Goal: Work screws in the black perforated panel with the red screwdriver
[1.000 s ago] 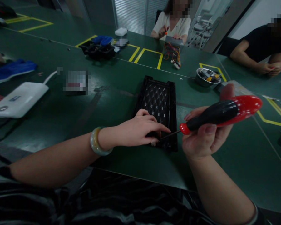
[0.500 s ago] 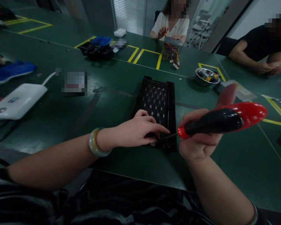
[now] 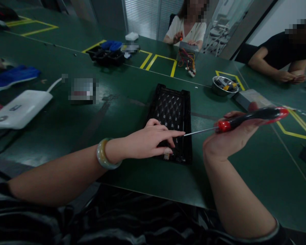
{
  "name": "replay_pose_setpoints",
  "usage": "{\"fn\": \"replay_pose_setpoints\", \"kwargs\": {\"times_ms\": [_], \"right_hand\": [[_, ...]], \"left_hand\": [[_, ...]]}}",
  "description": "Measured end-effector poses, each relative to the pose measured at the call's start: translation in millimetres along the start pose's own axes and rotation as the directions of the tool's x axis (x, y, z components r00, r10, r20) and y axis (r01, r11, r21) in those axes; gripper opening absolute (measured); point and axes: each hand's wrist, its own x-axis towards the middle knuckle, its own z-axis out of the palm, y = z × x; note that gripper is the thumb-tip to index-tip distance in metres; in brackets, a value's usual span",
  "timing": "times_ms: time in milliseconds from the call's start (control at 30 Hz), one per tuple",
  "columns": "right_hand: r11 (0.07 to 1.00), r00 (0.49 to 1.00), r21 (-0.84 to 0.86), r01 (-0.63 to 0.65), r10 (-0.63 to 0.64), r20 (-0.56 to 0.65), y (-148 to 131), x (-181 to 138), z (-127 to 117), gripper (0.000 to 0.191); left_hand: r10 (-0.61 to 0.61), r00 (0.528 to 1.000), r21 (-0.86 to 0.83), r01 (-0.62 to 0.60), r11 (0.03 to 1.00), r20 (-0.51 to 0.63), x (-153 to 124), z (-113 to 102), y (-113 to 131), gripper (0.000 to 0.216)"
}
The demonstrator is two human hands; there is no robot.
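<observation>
A black plastic panel (image 3: 168,109) with a diamond-pattern face lies on the green table. Over its near end is my left hand (image 3: 153,141), index finger stretched out and thumb apart from it, with a bangle (image 3: 105,154) on the wrist. My right hand (image 3: 225,139) is to the right of the panel and holds a screwdriver (image 3: 250,119) by its red and black handle, the fingers partly hidden behind it. The metal shaft points left, its end at my left index fingertip; whether they touch I cannot tell. A small pale connector (image 3: 167,156) shows beneath my left thumb.
A metal bowl of tools (image 3: 225,86) and a grey metal box (image 3: 253,98) are to the right. At left lies a white power bank-like device (image 3: 20,109) with a cable. Two people sit across the table, one by a box with coloured wires (image 3: 187,56). Black trays (image 3: 105,56) stand farther back.
The screwdriver has drawn up and right, its shaft leaving the panel's near end, and its handle has tipped. My left fingers have spread apart, the index moving slightly away from the thumb.
</observation>
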Motion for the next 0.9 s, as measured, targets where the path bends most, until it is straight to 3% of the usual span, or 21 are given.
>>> {"fn": "replay_pose_setpoints", "kwargs": {"times_ms": [100,200,300,367,433,500,633,700,900], "right_hand": [[0.995,0.996,-0.057,-0.086,0.086,-0.001,6.6,1.1,-2.8,0.03],[0.991,0.982,-0.041,-0.124,0.129,0.139,11.2,-2.0,-1.9,0.03],[0.993,0.94,-0.075,-0.088,0.108,0.325,14.9,-6.2,-1.2,0.035],[0.991,0.905,-0.129,0.027,0.031,0.425,14.9,-8.3,-2.1,0.034],[0.964,0.841,-0.2,0.177,-0.042,0.539,13.0,-9.5,-3.6,0.028],[0.918,0.736,-0.252,0.307,-0.061,0.674,10.7,-10.2,-5.0,0.026],[0.902,0.545,-0.247,0.354,0.015,0.838,10.5,-11.8,-6.6,0.042],[0.899,0.497,-0.266,0.347,0.064,0.865,11.8,-12.6,-6.8,0.043],[0.861,0.436,-0.369,0.349,0.199,0.878,10.5,-12.6,-7.1,0.044]], "left_hand": [[-0.092,0.988,-0.037,0.088,0.995,-0.125,-0.6,-0.7,-0.2,0.057],[-0.205,0.927,-0.069,0.193,0.979,-0.315,-0.8,-1.8,-2.5,0.056],[-0.271,0.856,-0.129,0.238,0.963,-0.44,0.0,-3.0,-8.0,0.057],[-0.302,0.824,-0.187,0.241,0.952,-0.479,1.0,-3.3,-12.5,0.056],[-0.328,0.807,-0.249,0.231,0.94,-0.49,2.2,-3.1,-17.0,0.055],[-0.339,0.802,-0.288,0.217,0.933,-0.492,3.1,-2.8,-21.2,0.054],[-0.355,0.789,-0.299,0.227,0.927,-0.502,4.6,-2.8,-28.7,0.053],[-0.365,0.782,-0.305,0.234,0.923,-0.506,5.2,-3.1,-31.8,0.052],[-0.402,0.764,-0.315,0.271,0.91,-0.504,5.9,-4.6,-36.5,0.051]]}}
